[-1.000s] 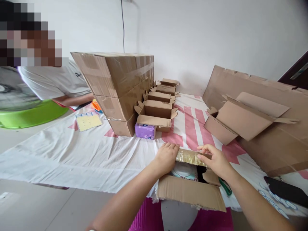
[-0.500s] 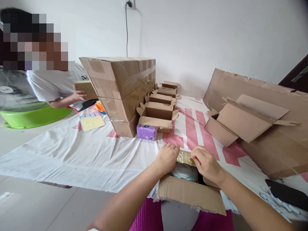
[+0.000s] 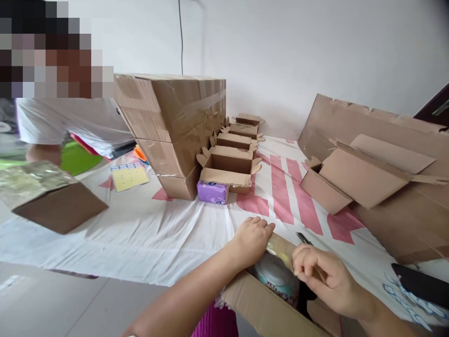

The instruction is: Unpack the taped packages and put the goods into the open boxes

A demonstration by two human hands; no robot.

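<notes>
Open carton [image 3: 261, 304] sits at the near edge of the bench [image 3: 175, 229], in front of the person, its lower right part cut off by the frame. Long axis runs aslant, from far left to near right. Far flap [image 3: 278, 244] carries a shiny strip of yellowish tape [image 3: 285, 258].

Left hand [image 3: 253, 239]: draped over the far flap's left end, fingers bent across the edge. Thumb hidden; cannot tell whether it grips or only presses.

Right hand [image 3: 324, 278]: fingers curled narrow on the flap's right part, thumb folded in below. Whether tape or card alone lies in the pinch is hidden.

Key relation: tape lies between the hands, along the flap's length. From the right fingers it runs left and far, towards the left hand; right hand is the nearer, its fingertips just at the tape's right end.

Inside the carton: rounded, pale item with teal and reddish print [image 3: 277, 276], on the near side of the flap, apart from both hands as far as visible. Dark slim object [image 3: 303, 238] just beyond the right hand; cannot tell if held or lying.

Around: purple pack [image 3: 212, 193] farther left, before a row of open boxes [image 3: 229, 164]; taped stack [image 3: 178, 112] left of these.
</notes>
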